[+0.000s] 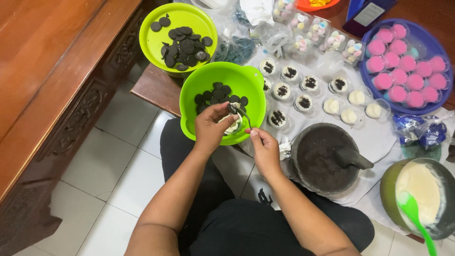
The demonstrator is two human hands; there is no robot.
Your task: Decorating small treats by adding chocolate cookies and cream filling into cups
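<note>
My left hand [212, 124] pinches a dark round cookie [233, 109] over the nearer lime-green bowl [251, 81], which holds dark cookie halves [215, 96] and a pile of white cream [233, 126]. Just to the right of it, my right hand [263, 146] holds a small metal spoon [244, 115] with its tip against the cookie. Both hands are over the bowl's near rim.
A second green bowl [156, 42] of cookie halves stands behind. To the right are small clear cups of cream with crumbs [290, 73], a stone mortar and pestle [322, 159], a blue basin of pink-lidded cups [403, 66] and a cream pot with a green spatula [419, 189]. A wooden bench [42, 85] is on the left.
</note>
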